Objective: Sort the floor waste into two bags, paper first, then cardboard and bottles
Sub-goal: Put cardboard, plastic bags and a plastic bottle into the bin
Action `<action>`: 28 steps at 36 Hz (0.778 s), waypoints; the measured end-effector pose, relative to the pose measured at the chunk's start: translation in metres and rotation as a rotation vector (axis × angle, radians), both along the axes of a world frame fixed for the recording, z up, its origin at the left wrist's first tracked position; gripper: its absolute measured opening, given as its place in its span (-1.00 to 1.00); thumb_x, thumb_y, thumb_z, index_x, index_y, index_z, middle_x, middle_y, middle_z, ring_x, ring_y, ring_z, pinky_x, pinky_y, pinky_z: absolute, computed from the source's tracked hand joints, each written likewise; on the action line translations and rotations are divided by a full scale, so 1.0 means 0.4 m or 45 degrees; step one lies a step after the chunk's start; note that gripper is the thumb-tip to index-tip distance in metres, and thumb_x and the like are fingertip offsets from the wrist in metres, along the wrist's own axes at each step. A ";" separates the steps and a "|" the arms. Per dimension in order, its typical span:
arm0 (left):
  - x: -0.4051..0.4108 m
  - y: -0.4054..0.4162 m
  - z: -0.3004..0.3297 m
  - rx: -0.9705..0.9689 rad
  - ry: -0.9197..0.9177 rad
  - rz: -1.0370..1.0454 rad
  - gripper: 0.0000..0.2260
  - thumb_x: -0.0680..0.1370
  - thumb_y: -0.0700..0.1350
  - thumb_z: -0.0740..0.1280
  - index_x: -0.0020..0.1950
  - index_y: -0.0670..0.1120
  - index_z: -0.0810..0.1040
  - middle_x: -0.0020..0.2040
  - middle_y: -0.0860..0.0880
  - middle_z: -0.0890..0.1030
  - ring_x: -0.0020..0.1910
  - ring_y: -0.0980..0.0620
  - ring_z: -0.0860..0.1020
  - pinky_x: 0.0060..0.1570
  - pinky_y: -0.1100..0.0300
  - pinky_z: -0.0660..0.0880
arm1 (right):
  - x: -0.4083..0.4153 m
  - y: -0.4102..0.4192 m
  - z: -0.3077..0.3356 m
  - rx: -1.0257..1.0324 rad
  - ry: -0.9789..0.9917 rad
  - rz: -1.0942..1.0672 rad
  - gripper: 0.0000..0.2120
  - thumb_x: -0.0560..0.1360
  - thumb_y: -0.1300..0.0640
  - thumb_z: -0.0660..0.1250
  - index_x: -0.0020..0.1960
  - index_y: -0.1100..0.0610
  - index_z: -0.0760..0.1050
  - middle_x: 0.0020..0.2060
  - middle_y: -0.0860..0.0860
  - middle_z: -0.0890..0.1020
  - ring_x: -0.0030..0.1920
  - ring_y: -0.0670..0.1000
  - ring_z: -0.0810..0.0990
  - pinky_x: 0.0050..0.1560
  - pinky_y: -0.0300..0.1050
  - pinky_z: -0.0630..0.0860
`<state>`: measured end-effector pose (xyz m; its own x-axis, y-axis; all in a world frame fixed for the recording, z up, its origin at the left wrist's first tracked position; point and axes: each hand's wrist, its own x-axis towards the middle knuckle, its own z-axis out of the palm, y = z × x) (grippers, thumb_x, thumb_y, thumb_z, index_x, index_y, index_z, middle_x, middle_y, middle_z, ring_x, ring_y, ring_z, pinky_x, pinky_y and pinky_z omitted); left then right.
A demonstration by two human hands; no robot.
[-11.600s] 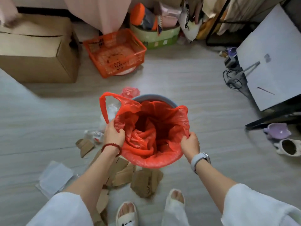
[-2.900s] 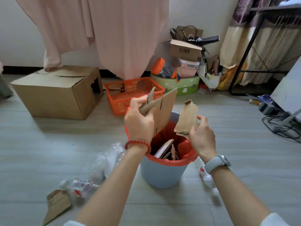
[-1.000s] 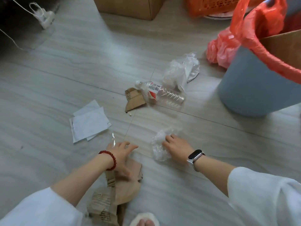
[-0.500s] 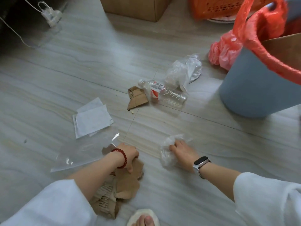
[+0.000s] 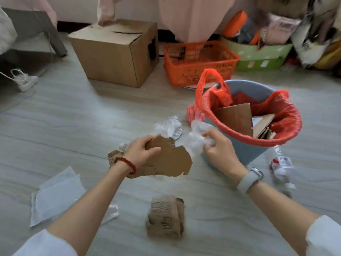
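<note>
Carrying waste toward the red-lined bin [image 5: 249, 145] just beyond both grips, the left hand [image 5: 142, 152] pinches torn cardboard [image 5: 171, 159] while the right hand [image 5: 217, 148] clutches crumpled clear plastic [image 5: 195, 139], ready for dropping in.

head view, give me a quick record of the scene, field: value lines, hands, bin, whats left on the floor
left hand: left hand grips a torn cardboard piece, lifted off the floor
right hand: right hand pinches crumpled clear plastic beside the bin
bin: blue bin lined with a red bag, cardboard sheets already inside
floor, near: crushed cardboard, white paper sheets
floor, right of bin: plastic bottle
background: cardboard box, orange basket
</note>
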<state>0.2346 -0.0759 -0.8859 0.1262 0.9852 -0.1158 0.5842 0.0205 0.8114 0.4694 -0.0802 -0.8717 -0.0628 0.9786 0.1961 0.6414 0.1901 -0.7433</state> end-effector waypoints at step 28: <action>0.600 0.228 0.149 1.134 0.516 0.088 -0.52 0.28 -0.28 0.45 0.18 -0.01 0.54 -0.20 -0.04 0.62 -0.28 -0.15 0.57 -0.39 0.09 0.52 | 0.404 0.156 0.195 -0.241 -0.009 -0.436 -0.58 0.38 0.36 0.21 0.23 0.26 0.38 0.03 0.20 0.54 0.00 0.16 0.52 -0.04 -0.05 0.45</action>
